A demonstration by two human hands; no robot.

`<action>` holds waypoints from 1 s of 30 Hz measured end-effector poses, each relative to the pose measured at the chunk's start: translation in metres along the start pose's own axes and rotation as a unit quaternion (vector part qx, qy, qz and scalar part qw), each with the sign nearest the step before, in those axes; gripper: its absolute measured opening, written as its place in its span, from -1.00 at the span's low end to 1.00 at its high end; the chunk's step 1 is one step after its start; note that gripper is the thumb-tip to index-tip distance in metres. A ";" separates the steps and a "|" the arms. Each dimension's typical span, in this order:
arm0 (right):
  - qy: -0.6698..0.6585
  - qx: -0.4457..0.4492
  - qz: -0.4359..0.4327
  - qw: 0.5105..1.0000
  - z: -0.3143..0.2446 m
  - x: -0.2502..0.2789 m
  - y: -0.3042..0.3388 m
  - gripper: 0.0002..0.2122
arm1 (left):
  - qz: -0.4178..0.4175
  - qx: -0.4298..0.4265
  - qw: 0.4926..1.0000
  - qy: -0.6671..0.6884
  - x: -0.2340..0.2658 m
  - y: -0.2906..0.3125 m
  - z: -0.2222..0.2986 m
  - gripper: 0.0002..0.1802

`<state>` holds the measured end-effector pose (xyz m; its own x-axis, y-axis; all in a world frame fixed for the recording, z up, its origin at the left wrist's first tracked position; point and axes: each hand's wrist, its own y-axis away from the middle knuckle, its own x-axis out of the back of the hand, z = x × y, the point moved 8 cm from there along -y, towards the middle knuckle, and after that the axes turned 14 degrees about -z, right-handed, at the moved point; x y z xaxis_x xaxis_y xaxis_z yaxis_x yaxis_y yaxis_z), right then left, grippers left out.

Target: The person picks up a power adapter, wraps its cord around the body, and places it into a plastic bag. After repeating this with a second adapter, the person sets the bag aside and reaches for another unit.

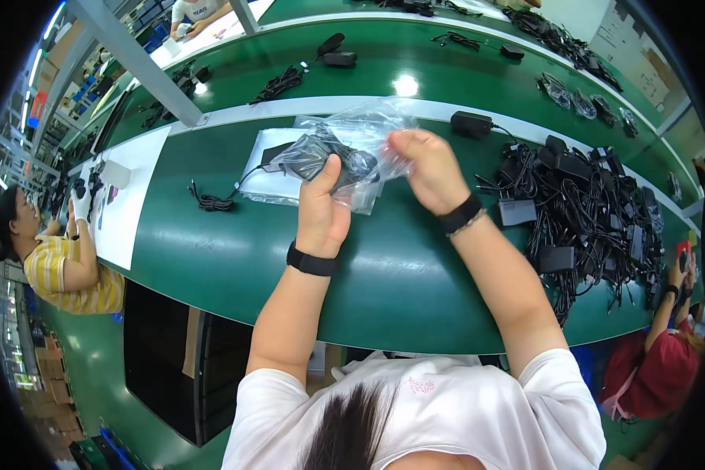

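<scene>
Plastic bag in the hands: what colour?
The plastic bag is clear and colourless; best seen in the head view.

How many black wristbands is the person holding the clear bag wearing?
2. One black wristband is below the left hand, which holds the clear bag; the other black wristband is below the right hand, which pinches the bag. Both wrists show plainly, so none seem hidden.
</scene>
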<state>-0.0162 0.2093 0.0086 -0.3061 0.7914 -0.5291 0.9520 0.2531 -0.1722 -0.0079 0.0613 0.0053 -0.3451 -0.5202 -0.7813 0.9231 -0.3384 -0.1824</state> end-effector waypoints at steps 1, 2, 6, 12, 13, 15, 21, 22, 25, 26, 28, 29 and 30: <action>0.010 0.029 0.027 0.999 -0.016 0.002 -0.002 -0.89 | -0.001 0.002 1.000 0.000 -0.001 -0.001 -0.001 -0.71; 0.051 0.043 0.024 0.997 -0.024 0.004 -0.004 -0.88 | -0.002 0.016 0.999 0.029 -0.004 0.000 -0.007 -0.70; -0.018 0.189 0.125 0.974 -0.063 0.043 0.002 -0.88 | -0.020 0.023 0.996 0.088 -0.003 -0.001 -0.011 -0.71; -0.097 -0.014 -0.063 0.993 0.015 -0.023 0.016 -0.44 | 0.011 -0.026 0.997 0.077 0.011 -0.001 0.003 -0.71; -0.110 -0.064 -0.095 0.987 0.029 -0.040 0.019 -0.47 | 0.011 -0.025 0.996 0.079 0.008 0.001 -0.002 -0.71; -0.174 -0.074 -0.084 0.978 0.031 -0.063 0.011 -0.54 | -0.030 -0.026 0.999 0.010 0.001 0.004 -0.006 -0.69; -0.132 0.003 -0.012 0.991 0.015 -0.046 0.007 -0.80 | -0.040 -0.038 0.987 -0.152 -0.009 0.002 0.013 -0.55; -0.007 0.028 0.018 0.999 0.005 -0.033 0.009 -0.81 | 0.009 -0.023 0.983 -0.182 -0.010 0.003 0.016 -0.52; 0.254 0.068 0.040 0.964 -0.019 -0.031 0.019 -0.85 | 0.051 -0.028 0.968 -0.242 -0.013 0.006 0.028 -0.52; 0.385 0.120 0.004 0.915 -0.026 -0.045 0.022 -0.87 | 0.019 0.047 0.961 -0.272 -0.005 0.003 0.019 -0.58; 0.525 0.210 -0.050 0.824 -0.033 -0.067 0.028 -0.90 | -0.016 0.115 0.949 -0.294 -0.002 0.001 0.007 -0.75; 0.524 0.205 -0.054 0.825 -0.034 -0.068 0.029 -0.90 | -0.011 0.115 0.950 -0.291 -0.002 0.002 0.005 -0.75; 0.455 0.155 -0.039 0.876 -0.032 -0.059 0.028 -0.91 | -0.025 0.087 0.952 -0.291 -0.006 0.002 0.005 -0.78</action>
<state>0.0282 0.1879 0.0616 -0.1063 0.9298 0.3523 0.8383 0.2744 -0.4712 -0.0051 0.0595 0.0125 -0.4691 -0.8300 -0.3017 0.8791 -0.4716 -0.0695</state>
